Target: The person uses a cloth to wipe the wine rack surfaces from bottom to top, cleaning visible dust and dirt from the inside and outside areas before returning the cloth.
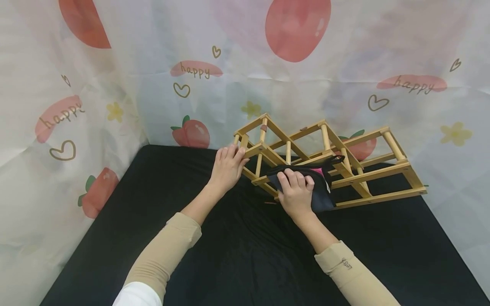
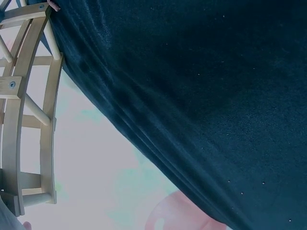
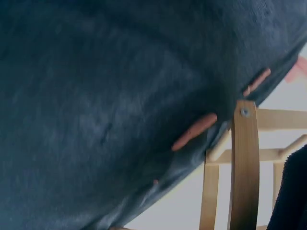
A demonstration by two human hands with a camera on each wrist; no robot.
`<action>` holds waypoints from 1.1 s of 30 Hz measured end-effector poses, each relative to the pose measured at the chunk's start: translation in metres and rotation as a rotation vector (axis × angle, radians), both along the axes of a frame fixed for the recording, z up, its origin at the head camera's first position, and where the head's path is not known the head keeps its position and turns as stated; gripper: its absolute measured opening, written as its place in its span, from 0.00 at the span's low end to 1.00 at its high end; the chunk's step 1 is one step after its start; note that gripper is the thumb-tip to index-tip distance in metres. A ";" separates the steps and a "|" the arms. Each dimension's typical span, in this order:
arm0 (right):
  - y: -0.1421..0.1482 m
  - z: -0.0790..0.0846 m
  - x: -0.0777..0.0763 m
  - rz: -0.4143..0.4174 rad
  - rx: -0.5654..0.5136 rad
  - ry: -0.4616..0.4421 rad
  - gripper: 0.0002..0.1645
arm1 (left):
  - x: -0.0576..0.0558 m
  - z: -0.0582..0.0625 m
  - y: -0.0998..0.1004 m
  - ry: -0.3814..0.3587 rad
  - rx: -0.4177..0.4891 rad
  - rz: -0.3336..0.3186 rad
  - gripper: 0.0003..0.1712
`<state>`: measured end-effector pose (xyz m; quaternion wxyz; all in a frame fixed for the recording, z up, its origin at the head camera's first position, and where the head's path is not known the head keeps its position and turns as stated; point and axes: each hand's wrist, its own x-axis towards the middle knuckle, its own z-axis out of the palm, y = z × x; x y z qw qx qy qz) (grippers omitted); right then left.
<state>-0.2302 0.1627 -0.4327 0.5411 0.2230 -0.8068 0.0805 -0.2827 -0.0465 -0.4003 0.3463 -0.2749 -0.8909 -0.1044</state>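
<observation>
A folding lattice rack of pale wood (image 1: 377, 178) stands at the back of the black cloth, its bars crossing in a zigzag. My left hand (image 1: 226, 168) grips the rack's left end, fingers over the bar. In my right hand (image 1: 296, 193) is a dark navy zip pouch (image 1: 322, 197), with the fingers bent over its top edge. Bright pink shows at the pouch's opening, and a black loop hangs at its upper right corner. The pouch is in front of the rack's middle and hides part of it. The left wrist view shows rack bars (image 2: 29, 96).
Black cloth (image 1: 229, 263) covers the surface, with a white printed curtain (image 1: 237, 25) behind and at the sides. Small reddish-brown pieces (image 3: 194, 132) lie on the cloth near the rack. Another brown bit (image 1: 264, 127) is on a rack dowel.
</observation>
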 end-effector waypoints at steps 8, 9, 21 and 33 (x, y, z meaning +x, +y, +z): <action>-0.001 -0.003 0.001 0.001 0.047 -0.020 0.16 | -0.001 -0.001 0.000 0.008 0.004 0.002 0.23; 0.000 -0.002 0.001 -0.001 0.046 -0.016 0.17 | -0.001 -0.001 0.000 0.009 0.004 0.000 0.23; 0.024 0.024 0.005 -0.055 -0.095 0.056 0.12 | -0.001 0.000 0.000 0.048 0.002 0.005 0.16; 0.032 0.037 0.014 -0.023 -0.181 0.084 0.12 | 0.001 0.003 0.000 0.063 -0.013 0.041 0.26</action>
